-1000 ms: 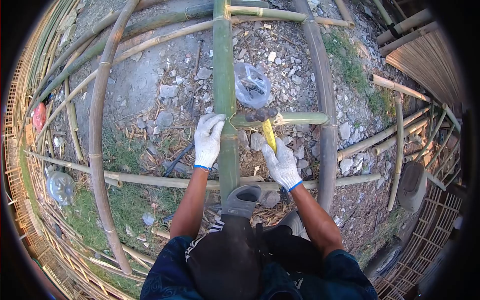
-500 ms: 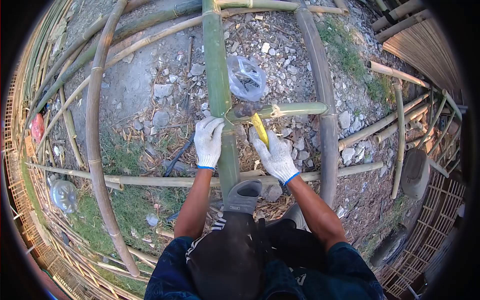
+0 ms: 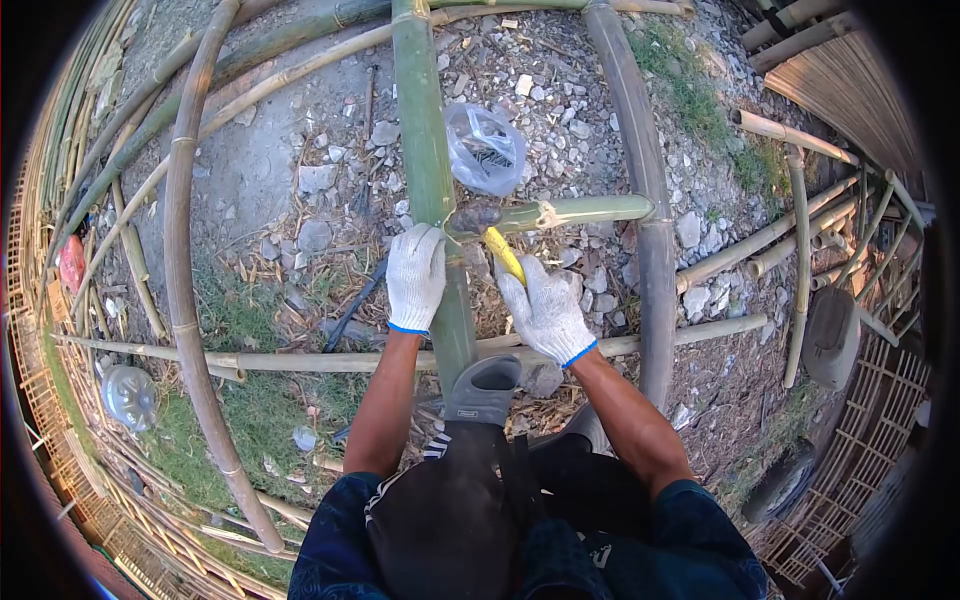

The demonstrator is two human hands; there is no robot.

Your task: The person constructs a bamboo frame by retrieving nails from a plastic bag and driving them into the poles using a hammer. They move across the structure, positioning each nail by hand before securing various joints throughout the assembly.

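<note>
My right hand (image 3: 548,310), in a white knit glove, grips a hammer (image 3: 503,254) by its yellow handle. The dark hammer head lies over the left end of a short bamboo crosspiece (image 3: 595,213), beside the joint with a thick green bamboo pole (image 3: 424,130). My left hand (image 3: 416,280), gloved too, rests against that pole just below the joint, with its fingers drawn together. Whatever is between those fingertips, if anything, is hidden. The crosspiece's right end meets a grey-brown bamboo pole (image 3: 655,290). Past the joint sits a clear plastic bag (image 3: 486,150) with dark nail-like pieces inside.
A grey shoe (image 3: 484,390) of mine is on the lower end of the green pole. A thin bamboo pole (image 3: 290,362) runs across below my hands. Stones and dry scraps cover the ground. A plastic bottle (image 3: 128,397) lies at left, a grey container (image 3: 832,338) at right.
The hammer and my right hand have shifted slightly left, toward the pole joint. My left hand stays at the pole, its fingers drawn in a little more. The whole view has shifted slightly.
</note>
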